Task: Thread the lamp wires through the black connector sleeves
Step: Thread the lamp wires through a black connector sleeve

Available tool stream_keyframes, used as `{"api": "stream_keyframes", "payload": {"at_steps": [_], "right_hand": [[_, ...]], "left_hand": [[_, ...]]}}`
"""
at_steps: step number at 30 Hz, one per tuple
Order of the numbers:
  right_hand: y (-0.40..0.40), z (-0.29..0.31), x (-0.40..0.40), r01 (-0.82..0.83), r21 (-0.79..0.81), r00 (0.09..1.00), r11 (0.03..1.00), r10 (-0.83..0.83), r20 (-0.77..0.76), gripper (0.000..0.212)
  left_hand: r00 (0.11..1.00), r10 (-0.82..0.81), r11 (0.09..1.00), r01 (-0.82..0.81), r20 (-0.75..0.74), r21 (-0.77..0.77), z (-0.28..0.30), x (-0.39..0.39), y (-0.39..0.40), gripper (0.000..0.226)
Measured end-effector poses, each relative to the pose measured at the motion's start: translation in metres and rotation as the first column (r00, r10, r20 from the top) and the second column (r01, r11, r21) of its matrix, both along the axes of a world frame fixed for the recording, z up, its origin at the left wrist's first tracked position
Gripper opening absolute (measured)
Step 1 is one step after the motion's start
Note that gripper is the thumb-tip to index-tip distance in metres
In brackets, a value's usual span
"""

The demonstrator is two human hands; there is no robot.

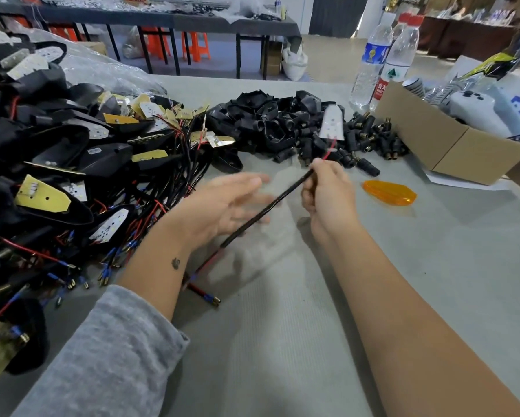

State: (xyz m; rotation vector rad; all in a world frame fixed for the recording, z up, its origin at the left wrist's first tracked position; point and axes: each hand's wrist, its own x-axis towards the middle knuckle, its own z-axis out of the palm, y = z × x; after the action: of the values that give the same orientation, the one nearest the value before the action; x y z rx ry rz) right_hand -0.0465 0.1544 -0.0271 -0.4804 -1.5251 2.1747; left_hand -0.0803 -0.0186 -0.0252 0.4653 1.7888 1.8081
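Observation:
My right hand (328, 197) pinches the upper end of a black-sheathed lamp wire (270, 206) that slants down to the left. Red wire leads from its top to a white LED board (332, 125) held up over the pile. The wire's lower end shows red and black strands with blue-collared brass terminals (212, 300) lying on the table. My left hand (225, 206) hovers beside the wire with fingers spread and blurred, holding nothing. A heap of black connector sleeves (370, 139) lies behind my right hand.
A large pile of wired lamp assemblies (72, 164) fills the left side. Black lamp housings (270, 118) are heaped at centre back. An orange lens (389, 192) lies to the right. A cardboard box (451, 139) and two water bottles (382, 61) stand at back right.

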Motion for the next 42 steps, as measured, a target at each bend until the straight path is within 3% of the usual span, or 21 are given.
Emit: {"api": "stream_keyframes", "payload": {"at_steps": [2, 5, 11, 15, 17, 21, 23, 30, 33, 38, 42], "right_hand": [[0.006, -0.001, 0.001, 0.072, -0.158, 0.996, 0.985, -0.079, -0.036, 0.024], [0.008, -0.002, 0.000, 0.062, -0.309, 0.991, 0.949, -0.095, -0.093, 0.023], [-0.003, -0.002, -0.001, 0.090, -0.140, 0.993, 0.986, -0.100, -0.065, 0.020], [0.001, -0.002, 0.002, 0.051, -0.148, 0.997, 0.988, -0.060, -0.058, 0.021], [0.000, 0.000, 0.004, -0.044, -0.144, 0.997, 0.989, 0.035, -0.066, 0.026], [-0.011, 0.000, 0.006, -0.138, 0.116, 0.990, 0.984, 0.141, -0.020, 0.026], [-0.015, -0.001, 0.006, -0.147, 0.161, 0.988, 0.976, 0.152, -0.022, 0.026], [-0.001, 0.001, 0.004, -0.012, 0.056, 0.997, 0.998, 0.016, -0.081, 0.029], [0.009, 0.003, 0.003, 0.067, 0.006, 0.990, 0.998, -0.066, -0.122, 0.030], [0.016, 0.005, 0.003, 0.098, -0.048, 0.983, 0.994, -0.104, -0.148, 0.030], [0.012, 0.006, 0.003, -0.059, -0.059, 0.983, 0.996, 0.048, -0.177, 0.024]], "left_hand": [[0.985, -0.170, 0.984, 0.171, 0.026, -0.047, -0.001, -0.002, -0.007, 0.026], [0.978, -0.206, 0.978, 0.205, 0.045, 0.028, -0.001, -0.008, -0.012, 0.027], [0.943, -0.298, 0.945, 0.270, 0.148, 0.187, 0.001, -0.014, -0.021, 0.051], [0.967, -0.253, 0.967, 0.252, 0.029, 0.040, -0.001, -0.010, -0.018, 0.023], [0.983, -0.183, 0.983, 0.183, 0.009, -0.004, -0.004, -0.005, -0.008, 0.020], [0.998, -0.027, 0.997, 0.024, -0.048, -0.075, -0.006, 0.004, 0.011, 0.025], [0.997, 0.013, 0.995, -0.020, -0.082, -0.093, -0.005, 0.005, 0.013, 0.025], [0.963, 0.155, 0.975, -0.186, -0.222, -0.123, 0.003, 0.007, 0.017, 0.028], [0.942, 0.211, 0.970, -0.235, -0.262, -0.067, 0.006, 0.008, 0.015, 0.027], [0.798, 0.241, 0.948, -0.316, -0.552, -0.044, 0.003, 0.010, 0.014, 0.008], [0.657, 0.262, 0.877, -0.468, -0.707, -0.110, -0.006, 0.007, 0.014, 0.013]]}}
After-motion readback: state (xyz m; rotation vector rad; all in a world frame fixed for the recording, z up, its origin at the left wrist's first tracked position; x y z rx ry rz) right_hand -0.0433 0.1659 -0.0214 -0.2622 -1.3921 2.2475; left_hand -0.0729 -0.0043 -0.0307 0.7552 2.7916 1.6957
